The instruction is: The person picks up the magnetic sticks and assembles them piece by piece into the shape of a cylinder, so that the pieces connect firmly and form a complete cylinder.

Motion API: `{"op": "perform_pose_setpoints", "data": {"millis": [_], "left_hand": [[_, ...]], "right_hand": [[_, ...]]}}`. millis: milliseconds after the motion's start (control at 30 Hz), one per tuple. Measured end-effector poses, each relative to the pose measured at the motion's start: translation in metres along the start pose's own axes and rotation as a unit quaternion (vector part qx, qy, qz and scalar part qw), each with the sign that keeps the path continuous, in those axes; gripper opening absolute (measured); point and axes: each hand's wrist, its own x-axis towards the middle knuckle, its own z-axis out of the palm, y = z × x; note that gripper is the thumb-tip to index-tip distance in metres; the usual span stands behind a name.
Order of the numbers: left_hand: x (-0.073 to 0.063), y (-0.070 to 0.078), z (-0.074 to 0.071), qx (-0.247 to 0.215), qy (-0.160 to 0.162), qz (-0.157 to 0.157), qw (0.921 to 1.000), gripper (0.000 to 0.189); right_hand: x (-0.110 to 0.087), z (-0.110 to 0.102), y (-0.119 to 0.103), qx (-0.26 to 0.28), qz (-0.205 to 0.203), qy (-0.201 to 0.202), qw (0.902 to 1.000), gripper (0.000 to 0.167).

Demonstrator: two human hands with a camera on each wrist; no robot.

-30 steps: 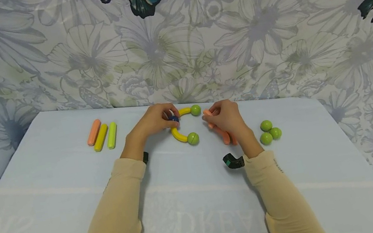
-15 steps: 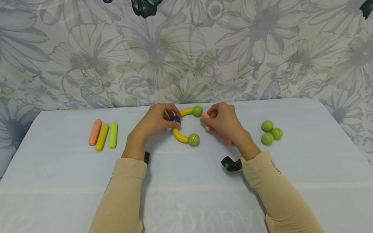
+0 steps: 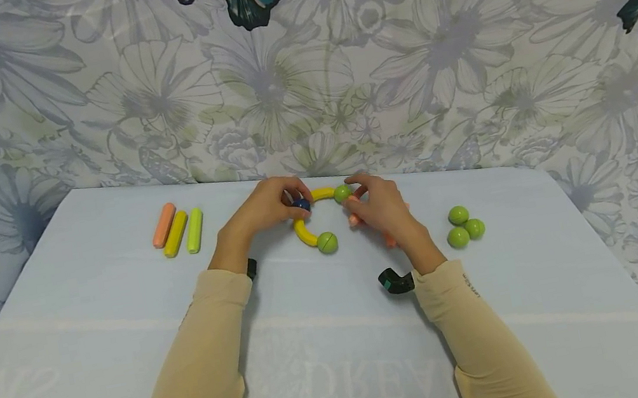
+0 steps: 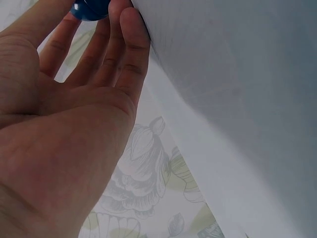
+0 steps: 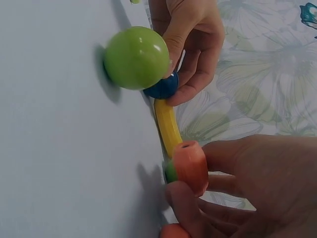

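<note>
My left hand pinches a dark blue ball between thumb and fingers. Two curved yellow sticks run from that ball: an upper one reaching a green ball, and a lower one ending at another green ball. My right hand holds an orange stick between thumb and fingers, right by the upper green ball. A hole shows in the stick's end in the right wrist view. Only the blue ball shows at the left fingertips in the left wrist view.
Another orange piece lies partly hidden under my right hand. Three loose green balls sit to the right. On the left lie an orange stick, a yellow stick and a lime stick. A patterned wall backs the table.
My right hand has come left to the upper green ball with the orange stick. The upper green ball has shifted slightly right and the lower one slightly toward me. My left hand stays on the blue ball.
</note>
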Motion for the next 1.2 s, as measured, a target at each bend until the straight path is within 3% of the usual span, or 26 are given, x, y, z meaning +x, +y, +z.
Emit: {"op": "perform_pose_setpoints", "data": {"millis": [333,833,1067,1200], "left_hand": [[0.0,0.001,-0.001,0.005,0.001,-0.002,1.0,0.026],[0.002,0.0,-0.001,0.008,0.008,-0.008,0.9999,0.027],[0.001,-0.001,-0.001,0.013,0.013,-0.009,0.9998,0.031],[0.001,-0.001,-0.001,0.006,0.015,-0.01,0.9998,0.033]], "right_hand": [[-0.003,-0.003,-0.008,-0.01,0.003,-0.029,0.9995,0.047],[-0.007,0.003,-0.033,-0.113,0.014,-0.093,0.9892,0.054],[-0.01,0.001,-0.036,-0.106,0.009,-0.075,0.9915,0.036],[-0.01,-0.002,-0.034,-0.102,0.015,-0.071,0.9922,0.036]]}}
